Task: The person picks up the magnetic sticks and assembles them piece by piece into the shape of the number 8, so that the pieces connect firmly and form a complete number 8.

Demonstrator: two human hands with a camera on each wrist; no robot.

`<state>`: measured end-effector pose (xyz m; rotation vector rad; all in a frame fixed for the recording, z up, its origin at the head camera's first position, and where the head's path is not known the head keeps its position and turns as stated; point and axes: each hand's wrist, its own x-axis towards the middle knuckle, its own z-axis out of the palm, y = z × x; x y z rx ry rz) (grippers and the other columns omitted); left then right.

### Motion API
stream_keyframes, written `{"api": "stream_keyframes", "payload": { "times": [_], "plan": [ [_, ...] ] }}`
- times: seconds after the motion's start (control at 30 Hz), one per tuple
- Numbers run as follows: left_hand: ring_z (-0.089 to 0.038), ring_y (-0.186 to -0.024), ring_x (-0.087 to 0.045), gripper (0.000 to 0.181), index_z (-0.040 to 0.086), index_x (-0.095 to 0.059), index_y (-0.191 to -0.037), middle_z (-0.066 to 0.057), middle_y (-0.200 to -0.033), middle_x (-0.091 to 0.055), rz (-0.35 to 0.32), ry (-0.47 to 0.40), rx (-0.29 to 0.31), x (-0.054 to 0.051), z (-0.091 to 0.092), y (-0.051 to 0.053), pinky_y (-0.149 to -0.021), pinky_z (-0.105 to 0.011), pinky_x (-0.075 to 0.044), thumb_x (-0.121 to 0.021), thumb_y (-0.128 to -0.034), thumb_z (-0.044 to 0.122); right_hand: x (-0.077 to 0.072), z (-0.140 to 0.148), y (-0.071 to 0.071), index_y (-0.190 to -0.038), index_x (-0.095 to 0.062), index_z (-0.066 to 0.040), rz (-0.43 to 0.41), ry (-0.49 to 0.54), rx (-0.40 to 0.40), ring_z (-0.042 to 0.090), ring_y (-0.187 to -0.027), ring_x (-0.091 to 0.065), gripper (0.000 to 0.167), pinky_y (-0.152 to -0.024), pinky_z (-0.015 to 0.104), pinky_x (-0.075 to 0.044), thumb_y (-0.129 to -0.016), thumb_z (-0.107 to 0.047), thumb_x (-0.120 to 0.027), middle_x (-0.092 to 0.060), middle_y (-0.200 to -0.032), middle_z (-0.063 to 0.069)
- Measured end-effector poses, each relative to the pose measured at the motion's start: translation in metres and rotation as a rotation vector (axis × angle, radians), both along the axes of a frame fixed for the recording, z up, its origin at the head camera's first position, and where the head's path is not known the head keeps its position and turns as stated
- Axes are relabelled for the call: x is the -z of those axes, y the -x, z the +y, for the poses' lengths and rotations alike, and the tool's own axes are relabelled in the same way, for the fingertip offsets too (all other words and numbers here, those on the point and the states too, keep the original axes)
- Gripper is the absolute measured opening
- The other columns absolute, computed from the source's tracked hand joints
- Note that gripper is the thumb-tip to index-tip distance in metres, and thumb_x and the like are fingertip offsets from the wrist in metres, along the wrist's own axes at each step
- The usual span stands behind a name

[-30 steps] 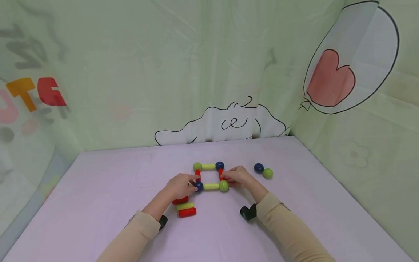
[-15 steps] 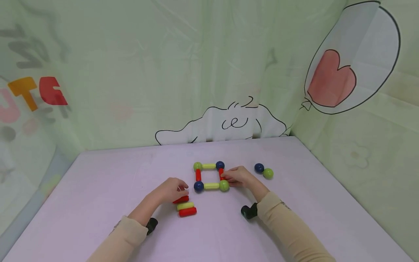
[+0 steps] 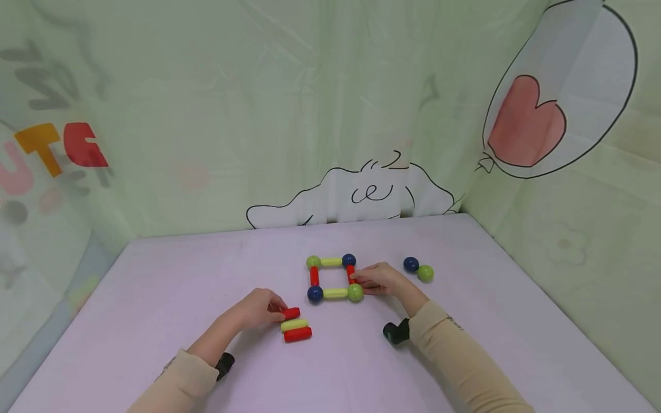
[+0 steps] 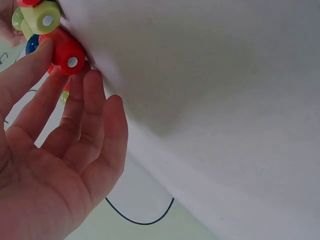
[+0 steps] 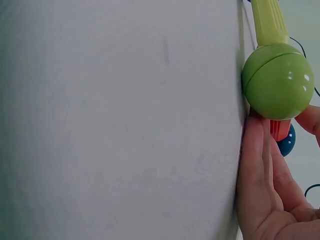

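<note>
Roughly left-to-right lies the farthest loose red rod [image 3: 292, 313], left end pinched by the left hand [image 3: 260, 308], near-left of the square [image 3: 335, 293] the right hand [image 3: 381, 279] pinches.

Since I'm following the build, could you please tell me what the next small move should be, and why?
Probably lift the farther loose red rod with the left hand: its thumb and fingers are at that rod's end, while the right hand is at the square of rods and balls, whose four sides are all in place.
</note>
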<state>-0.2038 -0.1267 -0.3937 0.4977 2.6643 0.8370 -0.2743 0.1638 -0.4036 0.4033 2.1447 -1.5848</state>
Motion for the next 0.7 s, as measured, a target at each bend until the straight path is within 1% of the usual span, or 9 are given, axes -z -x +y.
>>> {"api": "stream_keyframes", "payload": {
  "times": [0.13,0.23,0.33,0.5,0.6,0.7],
  "plan": [
    [-0.014,-0.074,-0.051,0.014,0.004,-0.069,-0.094,0.0,-0.084,-0.062,0.01,-0.005,0.0,-0.001,0.002,-0.001,-0.07,-0.029,-0.049,-0.068,-0.0809,0.009,0.001,0.001,0.001,-0.115,-0.055,0.006,0.003,0.005,-0.009,0.013,-0.075,-0.063,0.046,-0.072,0.028,-0.052,-0.08,-0.019,-0.07,-0.066,-0.094,0.01],
    [-0.014,-0.073,-0.051,0.014,0.003,-0.068,-0.093,0.0,-0.082,-0.061,0.016,-0.007,0.002,0.0,0.003,0.0,-0.069,-0.029,-0.048,-0.068,-0.0815,0.01,0.001,0.001,0.001,-0.114,-0.056,0.006,0.005,0.007,-0.011,0.013,-0.074,-0.063,0.044,-0.072,0.028,-0.052,-0.081,-0.019,-0.07,-0.066,-0.092,0.009],
    [-0.014,-0.072,-0.051,0.014,0.003,-0.068,-0.094,0.0,-0.081,-0.059,0.014,-0.012,-0.008,0.001,0.005,0.003,-0.067,-0.028,-0.048,-0.067,-0.0821,0.011,0.0,0.0,0.0,-0.113,-0.056,0.006,0.01,0.003,-0.013,0.012,-0.073,-0.062,0.043,-0.071,0.027,-0.052,-0.081,-0.019,-0.069,-0.066,-0.091,0.008],
    [-0.015,-0.072,-0.051,0.014,0.004,-0.067,-0.093,0.0,-0.08,-0.059,-0.015,-0.043,-0.048,0.0,0.008,0.007,-0.066,-0.028,-0.048,-0.067,-0.0815,0.011,-0.001,0.0,-0.001,-0.112,-0.057,0.006,0.009,0.001,-0.009,0.012,-0.071,-0.062,0.041,-0.07,0.027,-0.052,-0.081,-0.019,-0.069,-0.066,-0.086,0.006],
    [-0.015,-0.073,-0.052,0.015,0.005,-0.067,-0.093,0.0,-0.079,-0.058,-0.044,-0.083,-0.076,-0.002,0.009,0.009,-0.065,-0.028,-0.047,-0.068,-0.0808,0.013,-0.001,0.0,-0.001,-0.112,-0.057,0.006,0.005,-0.003,-0.008,0.011,-0.07,-0.062,0.041,-0.07,0.027,-0.052,-0.081,-0.019,-0.069,-0.066,-0.085,0.005],
    [-0.015,-0.072,-0.053,0.017,0.006,-0.065,-0.094,0.0,-0.078,-0.058,-0.104,-0.147,-0.115,-0.004,0.012,0.01,-0.064,-0.027,-0.046,-0.068,-0.0807,0.017,0.0,-0.001,-0.001,-0.112,-0.058,0.005,0.001,-0.009,-0.001,0.011,-0.071,-0.062,0.041,-0.07,0.027,-0.052,-0.081,-0.019,-0.069,-0.067,-0.086,0.006]
  ]
}}
